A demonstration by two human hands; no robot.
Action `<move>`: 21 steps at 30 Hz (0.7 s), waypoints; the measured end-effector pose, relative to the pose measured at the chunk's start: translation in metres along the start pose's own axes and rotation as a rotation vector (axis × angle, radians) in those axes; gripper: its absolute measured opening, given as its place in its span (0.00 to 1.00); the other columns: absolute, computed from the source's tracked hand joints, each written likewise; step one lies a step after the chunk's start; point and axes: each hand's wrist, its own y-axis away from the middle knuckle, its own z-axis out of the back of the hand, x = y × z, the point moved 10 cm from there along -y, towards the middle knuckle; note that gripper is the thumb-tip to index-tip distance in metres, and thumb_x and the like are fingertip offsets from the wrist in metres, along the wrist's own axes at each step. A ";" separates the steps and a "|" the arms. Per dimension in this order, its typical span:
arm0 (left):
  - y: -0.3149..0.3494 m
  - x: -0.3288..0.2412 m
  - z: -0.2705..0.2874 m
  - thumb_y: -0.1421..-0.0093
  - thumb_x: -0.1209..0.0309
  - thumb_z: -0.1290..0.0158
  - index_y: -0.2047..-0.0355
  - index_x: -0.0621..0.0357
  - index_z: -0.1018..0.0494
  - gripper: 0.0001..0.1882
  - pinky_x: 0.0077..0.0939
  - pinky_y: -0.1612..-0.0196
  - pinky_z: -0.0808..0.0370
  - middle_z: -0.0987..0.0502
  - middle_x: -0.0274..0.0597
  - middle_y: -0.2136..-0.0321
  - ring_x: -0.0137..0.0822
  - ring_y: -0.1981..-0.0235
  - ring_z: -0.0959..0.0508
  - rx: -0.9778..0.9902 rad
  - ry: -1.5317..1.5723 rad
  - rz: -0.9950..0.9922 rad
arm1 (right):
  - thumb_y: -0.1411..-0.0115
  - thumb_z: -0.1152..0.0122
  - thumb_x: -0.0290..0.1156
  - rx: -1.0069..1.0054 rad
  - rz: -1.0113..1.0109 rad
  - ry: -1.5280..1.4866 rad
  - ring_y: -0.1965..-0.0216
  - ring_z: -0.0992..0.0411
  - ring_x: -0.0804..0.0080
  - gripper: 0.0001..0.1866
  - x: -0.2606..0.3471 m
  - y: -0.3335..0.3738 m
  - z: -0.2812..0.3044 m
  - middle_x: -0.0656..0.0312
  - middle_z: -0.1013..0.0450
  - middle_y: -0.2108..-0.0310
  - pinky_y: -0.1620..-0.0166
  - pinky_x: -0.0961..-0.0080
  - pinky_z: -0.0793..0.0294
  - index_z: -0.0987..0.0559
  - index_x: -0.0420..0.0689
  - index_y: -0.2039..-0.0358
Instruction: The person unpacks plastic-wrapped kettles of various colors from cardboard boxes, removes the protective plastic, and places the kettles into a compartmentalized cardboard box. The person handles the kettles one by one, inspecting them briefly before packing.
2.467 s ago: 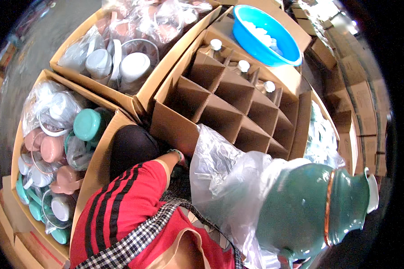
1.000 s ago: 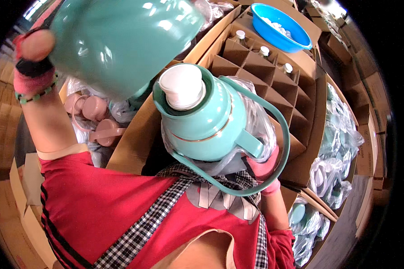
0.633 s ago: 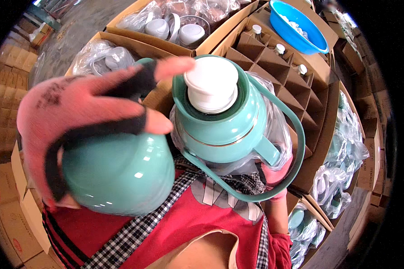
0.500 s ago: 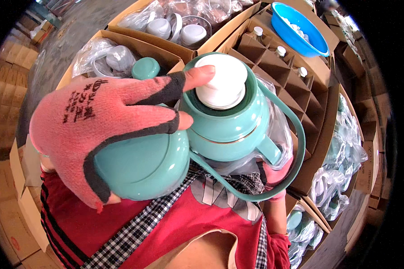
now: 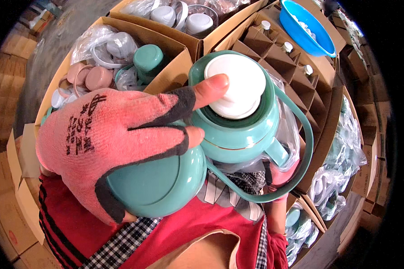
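Observation:
A teal vacuum flask (image 5: 242,141) stands tilted before my chest, its white stopper (image 5: 240,85) seated in the neck. My left hand (image 5: 98,130), in a pink and black glove with bare fingertips, grips a teal domed lid (image 5: 161,177). One finger of that hand reaches onto the stopper. My right hand (image 5: 283,175), also gloved, is at the flask's lower right, against clear plastic wrap (image 5: 294,139); its fingers are mostly hidden. The flask's teal carrying handle (image 5: 306,130) loops around its right side and front.
Behind the flask, a divided carton (image 5: 303,92) holds white-capped bottles. On it rests a blue basin (image 5: 300,31) with white pieces inside. At the left, an open carton (image 5: 175,74) contains pink, white and teal flasks; bagged teal items (image 5: 339,157) fill cartons at the right.
My left hand, the lid and the flask have shifted slightly right in the view. The finger still lies on the stopper, and more of the pink flasks shows.

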 end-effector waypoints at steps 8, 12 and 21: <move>0.024 0.014 0.010 0.57 0.70 0.48 0.66 0.50 0.30 0.14 0.25 0.70 0.28 0.34 0.64 0.59 0.38 0.73 0.26 -0.200 0.153 0.203 | 0.65 0.36 0.26 -0.007 -0.004 0.018 0.61 0.35 0.69 0.31 -0.001 -0.004 0.000 0.57 0.35 0.63 0.59 0.74 0.34 0.37 0.38 0.58; 0.018 0.019 0.000 0.58 0.68 0.47 0.67 0.50 0.30 0.15 0.26 0.70 0.28 0.33 0.62 0.59 0.39 0.73 0.25 -0.068 0.132 0.120 | 0.64 0.36 0.26 -0.033 -0.032 0.042 0.61 0.35 0.69 0.31 -0.003 0.006 0.011 0.57 0.35 0.63 0.59 0.74 0.34 0.37 0.38 0.57; 0.017 0.018 0.012 0.57 0.63 0.46 0.65 0.53 0.32 0.18 0.27 0.67 0.28 0.33 0.59 0.59 0.40 0.68 0.26 0.139 0.154 0.243 | 0.64 0.36 0.26 0.004 -0.027 0.028 0.61 0.35 0.69 0.31 -0.006 0.002 0.004 0.57 0.35 0.63 0.59 0.74 0.35 0.37 0.38 0.57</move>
